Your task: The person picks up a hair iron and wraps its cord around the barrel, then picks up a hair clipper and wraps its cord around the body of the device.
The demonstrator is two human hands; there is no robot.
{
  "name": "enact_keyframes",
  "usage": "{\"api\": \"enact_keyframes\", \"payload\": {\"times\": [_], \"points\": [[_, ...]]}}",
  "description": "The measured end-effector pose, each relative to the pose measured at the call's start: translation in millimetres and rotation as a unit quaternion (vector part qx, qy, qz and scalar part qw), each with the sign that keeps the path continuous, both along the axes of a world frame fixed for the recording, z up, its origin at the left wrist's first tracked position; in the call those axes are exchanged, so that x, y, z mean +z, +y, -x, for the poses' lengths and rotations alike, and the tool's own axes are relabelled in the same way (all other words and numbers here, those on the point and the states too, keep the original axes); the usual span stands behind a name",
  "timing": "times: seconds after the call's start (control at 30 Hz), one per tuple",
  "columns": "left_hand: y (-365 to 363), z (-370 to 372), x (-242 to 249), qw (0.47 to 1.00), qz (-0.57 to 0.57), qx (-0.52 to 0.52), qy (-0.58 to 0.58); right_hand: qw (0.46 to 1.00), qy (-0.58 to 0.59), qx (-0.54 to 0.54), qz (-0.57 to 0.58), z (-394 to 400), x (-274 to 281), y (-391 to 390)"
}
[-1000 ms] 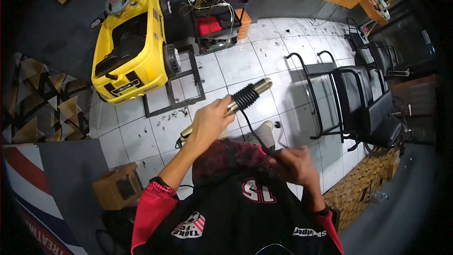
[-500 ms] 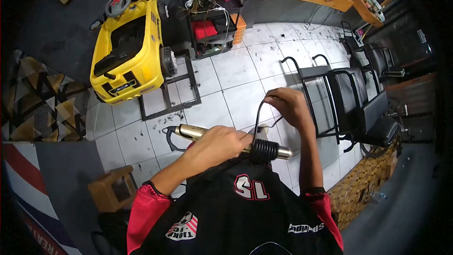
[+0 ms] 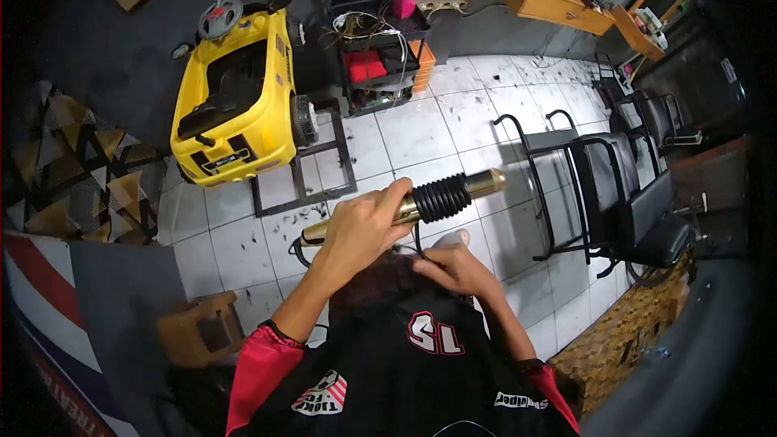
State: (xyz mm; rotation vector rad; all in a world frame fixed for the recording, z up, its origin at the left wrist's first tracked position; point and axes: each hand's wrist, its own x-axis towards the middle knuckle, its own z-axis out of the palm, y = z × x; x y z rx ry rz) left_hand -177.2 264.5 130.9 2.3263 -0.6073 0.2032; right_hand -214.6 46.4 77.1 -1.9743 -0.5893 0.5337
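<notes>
My left hand is wrapped around a gold tube-shaped electric tool, held across in front of my chest. Black power cord lies in several tight turns around the barrel, just right of my fingers. Its loose part runs down from the coil to my right hand, whose thumb and fingers are pinched on it below the tool. At the left end, a black cord loop shows beyond my left wrist. Part of the gold body is hidden under my left hand.
A yellow ride-on toy car stands on the left by a black metal frame. Behind is a black shelf cart. Black chairs line the right side. A cardboard box sits low left; dark hair-like bits litter the tiles.
My right hand has come down from above the tool to below it, drawing the cord around. The tool has risen away from my shirt, its right end tilted up, with my left hand still gripping it.
</notes>
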Motion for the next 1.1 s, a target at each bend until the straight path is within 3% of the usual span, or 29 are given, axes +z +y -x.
{"api": "enact_keyframes", "payload": {"times": [0.07,0.23,0.33,0.57,0.77,0.9,0.97,1.0,1.1], "points": [[-3,-4,-5,1.0,-0.004,0.01,0.017,0.996,-0.056,-0.015,0.068,13,26,2],[-27,-7,-29,0.993,-0.058,-0.063,0.082,0.969,-0.184,-0.131,0.096,32,54,-28],[-57,1,-42,0.97,-0.07,-0.154,0.172,0.953,-0.197,-0.135,0.189,41,67,-53],[-114,23,-56,0.885,-0.166,-0.421,0.112,0.931,-0.153,-0.217,0.252,60,50,-116],[-160,30,-18,0.858,-0.128,-0.48,0.127,0.976,-0.075,-0.203,0.0,82,10,-175],[-210,36,9,0.866,-0.147,-0.45,0.159,0.951,-0.027,-0.291,-0.097,116,5,-210],[-237,43,14,0.864,-0.09,-0.471,0.154,0.937,-0.011,-0.321,-0.136,129,12,-226],[-251,47,21,0.861,-0.078,-0.479,0.153,0.929,-0.057,-0.331,-0.158,135,6,-236],[-290,65,32,0.857,-0.061,-0.495,0.126,0.903,-0.052,-0.361,-0.229,151,6,-263]]}}
